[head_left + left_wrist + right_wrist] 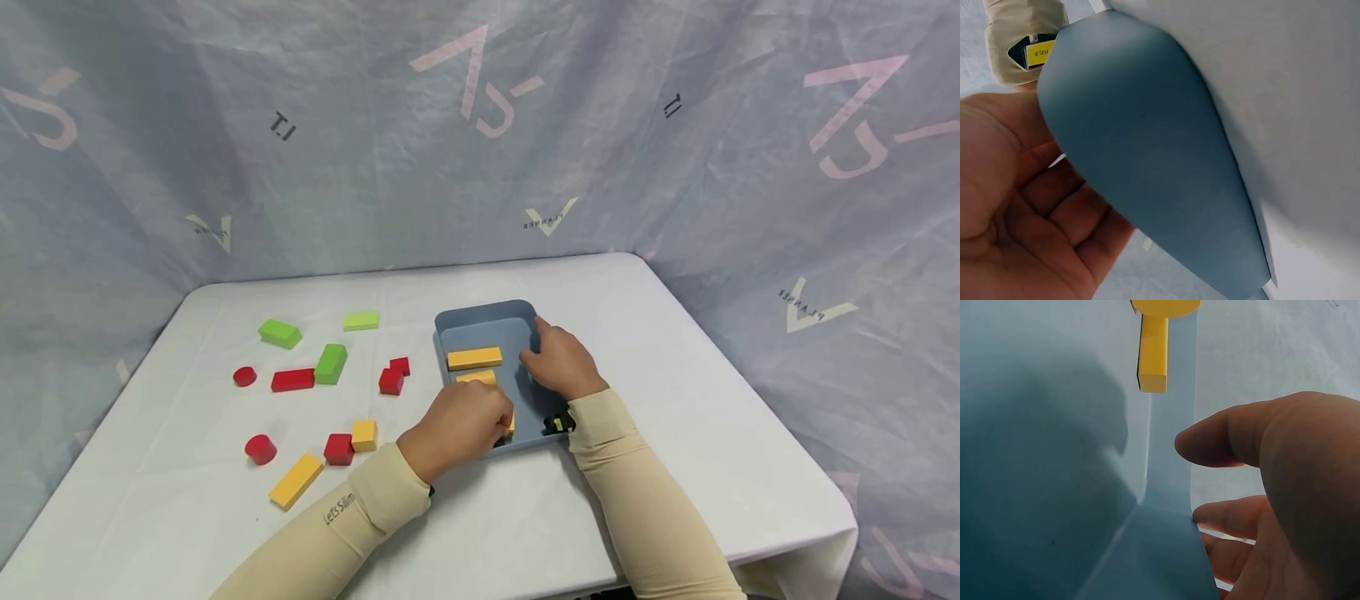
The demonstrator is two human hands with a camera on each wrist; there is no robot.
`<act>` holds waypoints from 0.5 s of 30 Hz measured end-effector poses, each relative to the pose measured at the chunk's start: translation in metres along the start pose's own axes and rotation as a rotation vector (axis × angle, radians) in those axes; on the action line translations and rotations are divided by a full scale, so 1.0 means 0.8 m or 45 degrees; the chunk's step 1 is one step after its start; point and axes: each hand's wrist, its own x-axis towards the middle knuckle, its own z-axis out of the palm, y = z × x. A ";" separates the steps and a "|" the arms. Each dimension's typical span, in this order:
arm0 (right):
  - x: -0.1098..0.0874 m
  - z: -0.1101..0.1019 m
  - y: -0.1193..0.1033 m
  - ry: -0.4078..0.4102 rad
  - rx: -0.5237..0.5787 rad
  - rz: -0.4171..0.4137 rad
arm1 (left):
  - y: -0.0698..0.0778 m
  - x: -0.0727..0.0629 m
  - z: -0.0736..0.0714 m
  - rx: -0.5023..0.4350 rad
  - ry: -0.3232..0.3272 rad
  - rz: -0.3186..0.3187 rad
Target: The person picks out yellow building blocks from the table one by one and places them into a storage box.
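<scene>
A shallow blue-grey tray (486,315) lies on the table, with yellow blocks inside. My left hand (457,421) reaches over its near left corner, fingers curled. A yellow block (512,423) shows right beside those fingers. The tray wall (1141,137) hides the fingertips in the left wrist view, so I cannot tell what they hold. At the right side of the tray is my right hand (564,360). Its thumb (1216,437) extends over the inside, apart from the other fingers (1229,519), which touch the rim from outside. A long yellow block (475,358) lies across the tray's middle.
Left of the tray are two red cubes (391,382), several green blocks (331,364), a flat red block (292,380) and red cylinders (260,449). Nearer me lie a yellow cube (364,435) and a long yellow block (296,482). A grey curtain (480,167) hangs behind.
</scene>
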 end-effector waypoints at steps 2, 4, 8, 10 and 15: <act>0.000 0.000 0.000 -0.003 -0.002 0.001 | 0.000 -0.001 -0.001 0.008 -0.006 -0.012; 0.000 0.001 0.001 -0.006 0.000 0.002 | 0.000 -0.001 -0.001 0.028 -0.003 -0.014; 0.001 0.001 0.002 -0.010 0.004 0.003 | 0.000 -0.001 0.000 0.068 0.023 0.009; 0.001 0.001 0.002 0.000 -0.006 -0.004 | 0.000 -0.001 0.000 0.074 0.039 0.018; 0.002 0.002 0.001 0.007 -0.010 -0.008 | -0.001 -0.001 -0.001 0.069 0.045 0.012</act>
